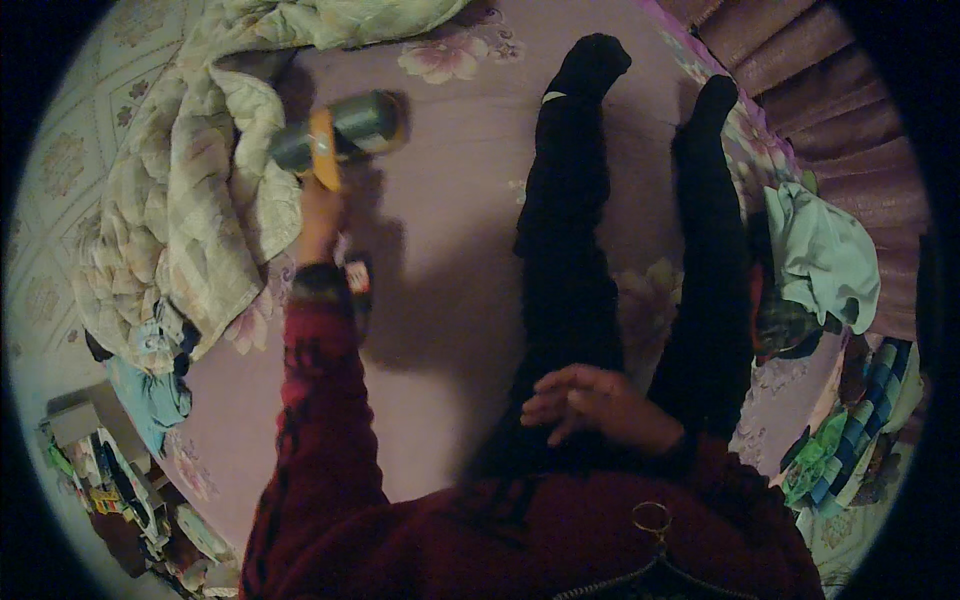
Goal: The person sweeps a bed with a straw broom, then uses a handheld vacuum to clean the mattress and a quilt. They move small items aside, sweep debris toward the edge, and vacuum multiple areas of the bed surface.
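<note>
My left hand reaches out over the bed and grips an orange strip or handle at its lower end. This orange piece crosses a dark green cylinder, perhaps a bottle or flask, which is slightly blurred. Whether the two are joined, I cannot tell. My right hand hovers over or rests on my thigh, holding nothing, with its fingers partly spread. Next to my left wrist lies a small dark object with a red and white patch, partly hidden by the sleeve.
My outstretched legs in black lie on the pink flowered bedsheet. A rumpled cream quilt is at the left. Pale green cloth lies at the right edge, near a brown curtain-like covering. Clutter fills the lower left.
</note>
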Tool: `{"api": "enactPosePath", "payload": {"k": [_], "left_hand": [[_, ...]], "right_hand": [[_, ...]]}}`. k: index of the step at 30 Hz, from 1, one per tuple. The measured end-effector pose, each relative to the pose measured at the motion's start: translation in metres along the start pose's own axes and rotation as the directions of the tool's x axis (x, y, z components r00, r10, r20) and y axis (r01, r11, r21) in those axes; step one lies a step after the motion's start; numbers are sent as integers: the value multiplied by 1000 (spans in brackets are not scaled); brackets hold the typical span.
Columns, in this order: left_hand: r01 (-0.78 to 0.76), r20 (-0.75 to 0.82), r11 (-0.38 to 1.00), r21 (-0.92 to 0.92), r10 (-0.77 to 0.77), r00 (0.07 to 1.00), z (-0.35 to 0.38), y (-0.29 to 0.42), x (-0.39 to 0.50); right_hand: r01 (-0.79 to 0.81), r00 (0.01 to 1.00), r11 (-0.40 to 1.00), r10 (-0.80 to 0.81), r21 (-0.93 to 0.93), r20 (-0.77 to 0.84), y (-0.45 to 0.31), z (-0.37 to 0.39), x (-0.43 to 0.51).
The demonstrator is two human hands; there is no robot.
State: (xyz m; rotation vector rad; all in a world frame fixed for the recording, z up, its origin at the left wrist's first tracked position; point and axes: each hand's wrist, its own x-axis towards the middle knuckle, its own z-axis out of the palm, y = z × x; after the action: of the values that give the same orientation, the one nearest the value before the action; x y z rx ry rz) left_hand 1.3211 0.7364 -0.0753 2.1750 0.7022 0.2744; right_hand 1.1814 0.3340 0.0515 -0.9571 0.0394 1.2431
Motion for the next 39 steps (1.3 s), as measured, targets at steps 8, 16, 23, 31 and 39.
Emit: {"api": "enactPosePath", "payload": {"k": [8,16,23,31,39], "left_hand": [[35,357,999,36,-46,933,-30,-5,-238],[-98,300,973,-207,159,941,14,40,-133],[-65,262,996,-62,80,962,109,109,20],[-203,297,965,-169,246,923,40,68,-102],[130,442,989,-68,-87,893,-76,-16,-289]], "right_hand": [[10,1000,994,-11,-105,-10,5,8,2],[-3,999,998,5,-57,42,-3,1,2],[-3,998,1000,5,-29,61,-4,-8,-3],[39,999,994,-40,-103,-3,3,3,0],[330,943,843,-310,-425,117,-6,35,30]]}}
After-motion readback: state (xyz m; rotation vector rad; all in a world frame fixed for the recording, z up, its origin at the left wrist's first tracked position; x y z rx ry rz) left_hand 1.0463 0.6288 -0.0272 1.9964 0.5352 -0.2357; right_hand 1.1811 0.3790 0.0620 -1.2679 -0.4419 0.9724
